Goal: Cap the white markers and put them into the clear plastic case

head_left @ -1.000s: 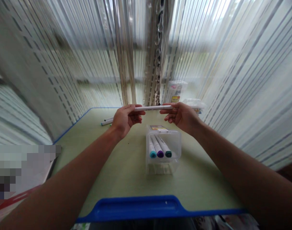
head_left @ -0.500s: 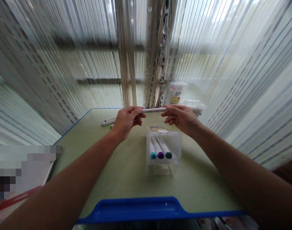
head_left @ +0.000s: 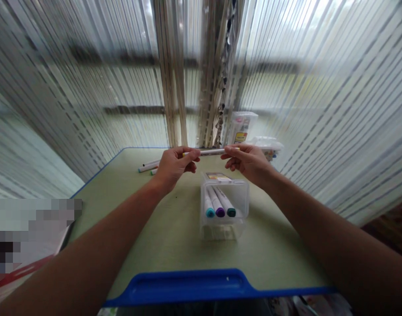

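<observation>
Between my two hands a white marker (head_left: 212, 152) with yellow at its ends is held level above the table. My left hand (head_left: 177, 166) pinches its left end, and my right hand (head_left: 246, 160) pinches the right end. Below them a clear plastic case (head_left: 243, 199) lies on its side, its mouth toward me. Inside are a light blue-capped marker (head_left: 209, 211), a purple-capped marker (head_left: 220, 211) and a dark green-capped marker (head_left: 231, 212). Several loose white markers (head_left: 148, 167) lie beyond my left wrist, partly hidden by that hand.
The pale green table (head_left: 161, 245) has a blue rim with a molded tray (head_left: 187, 285) at the front. At the back right stand an upright clear case (head_left: 240, 127) and a second clear container (head_left: 268, 145). Striped sheer curtains (head_left: 128, 87) hang behind.
The marker's yellow ends now show in both hands, where fingers covered them before. Both hands keep their grip almost in place. The view has shifted slightly.
</observation>
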`<state>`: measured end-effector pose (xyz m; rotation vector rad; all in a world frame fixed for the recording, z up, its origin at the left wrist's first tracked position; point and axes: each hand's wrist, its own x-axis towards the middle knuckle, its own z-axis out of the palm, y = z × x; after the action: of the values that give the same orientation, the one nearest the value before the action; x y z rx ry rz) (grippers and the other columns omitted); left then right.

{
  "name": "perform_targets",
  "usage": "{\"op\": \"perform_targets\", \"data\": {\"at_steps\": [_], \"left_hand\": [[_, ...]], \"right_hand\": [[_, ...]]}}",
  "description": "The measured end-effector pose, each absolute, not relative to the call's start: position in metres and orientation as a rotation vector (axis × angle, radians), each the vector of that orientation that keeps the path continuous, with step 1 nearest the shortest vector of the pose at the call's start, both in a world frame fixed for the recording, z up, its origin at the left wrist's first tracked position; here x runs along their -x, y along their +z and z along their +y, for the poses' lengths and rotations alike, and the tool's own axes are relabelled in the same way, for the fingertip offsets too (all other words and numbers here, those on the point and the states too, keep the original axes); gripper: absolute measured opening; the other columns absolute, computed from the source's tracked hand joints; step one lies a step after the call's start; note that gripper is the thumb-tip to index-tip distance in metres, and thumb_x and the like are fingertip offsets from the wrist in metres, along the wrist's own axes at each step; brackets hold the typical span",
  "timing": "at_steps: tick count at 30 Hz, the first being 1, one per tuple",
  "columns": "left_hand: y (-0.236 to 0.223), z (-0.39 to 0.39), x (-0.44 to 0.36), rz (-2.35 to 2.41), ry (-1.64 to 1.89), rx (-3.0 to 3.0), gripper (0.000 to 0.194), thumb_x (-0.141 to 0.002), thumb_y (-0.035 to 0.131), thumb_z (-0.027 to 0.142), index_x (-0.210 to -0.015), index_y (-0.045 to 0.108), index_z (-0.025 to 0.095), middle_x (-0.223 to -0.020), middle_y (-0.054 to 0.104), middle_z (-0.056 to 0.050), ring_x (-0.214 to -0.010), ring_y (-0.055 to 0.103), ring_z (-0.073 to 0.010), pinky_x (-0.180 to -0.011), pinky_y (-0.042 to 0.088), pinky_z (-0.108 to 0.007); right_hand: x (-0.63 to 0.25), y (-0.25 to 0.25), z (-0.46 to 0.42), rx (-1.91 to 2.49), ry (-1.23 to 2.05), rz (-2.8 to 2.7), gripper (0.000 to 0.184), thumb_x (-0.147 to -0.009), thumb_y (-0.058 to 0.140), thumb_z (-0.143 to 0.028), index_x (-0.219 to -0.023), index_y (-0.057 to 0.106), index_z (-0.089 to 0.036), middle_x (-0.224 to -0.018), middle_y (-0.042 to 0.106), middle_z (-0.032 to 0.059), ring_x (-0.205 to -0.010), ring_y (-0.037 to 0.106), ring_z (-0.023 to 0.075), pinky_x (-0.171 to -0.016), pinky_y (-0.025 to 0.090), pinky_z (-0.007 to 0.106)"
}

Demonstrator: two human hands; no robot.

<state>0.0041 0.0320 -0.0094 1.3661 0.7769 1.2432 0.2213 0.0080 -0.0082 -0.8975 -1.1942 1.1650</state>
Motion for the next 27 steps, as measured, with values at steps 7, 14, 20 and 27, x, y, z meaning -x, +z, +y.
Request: {"op": "perform_targets", "data": {"at_steps": [7,14,20,27], "left_hand": [[-0.007,0.033,-0.004,0.764,1.251,-1.253,0.021,-0.075,0.079,0.028,-0.082,0.07,0.01,-0.073,0.071,-0.006,-0.051,0.058,-0.0085,-0.053,0.05,-0.024],[-0.005,0.032,-0.003,0.727,1.244,-1.176,0.014,-0.085,0.065,0.02,-0.089,0.071,0.009,-0.072,0.071,-0.008,-0.053,0.059,-0.0105,-0.053,0.05,-0.024],[-0.003,0.034,-0.002,0.725,1.223,-1.095,0.018,-0.087,0.056,0.019,-0.091,0.07,0.008,-0.072,0.072,-0.01,-0.052,0.061,-0.0126,-0.054,0.05,-0.026],[-0.001,0.033,-0.002,0.713,1.226,-1.077,0.021,-0.087,0.053,0.018,-0.092,0.07,0.007,-0.071,0.072,-0.01,-0.052,0.062,-0.0138,-0.054,0.051,-0.027]], "right_hand": [[-0.22,-0.003,0.005,0.908,1.204,-1.137,0.017,-0.079,0.076,-0.027,-0.088,0.073,-0.014,-0.073,0.076,0.0071,-0.048,0.066,0.011,-0.041,0.045,0.018],[-0.221,0.002,0.003,0.891,1.268,-1.086,0.018,-0.086,0.056,-0.019,-0.092,0.072,-0.013,-0.074,0.076,0.0077,-0.05,0.067,0.0126,-0.043,0.047,0.019],[-0.221,0.005,0.002,0.914,1.313,-1.037,0.023,-0.086,0.05,-0.018,-0.094,0.071,-0.013,-0.075,0.077,0.008,-0.05,0.065,0.0133,-0.044,0.047,0.022],[-0.219,0.007,0.001,0.922,1.304,-1.007,0.024,-0.085,0.048,-0.016,-0.093,0.071,-0.012,-0.074,0.077,0.0084,-0.048,0.064,0.0138,-0.043,0.047,0.023]]}}
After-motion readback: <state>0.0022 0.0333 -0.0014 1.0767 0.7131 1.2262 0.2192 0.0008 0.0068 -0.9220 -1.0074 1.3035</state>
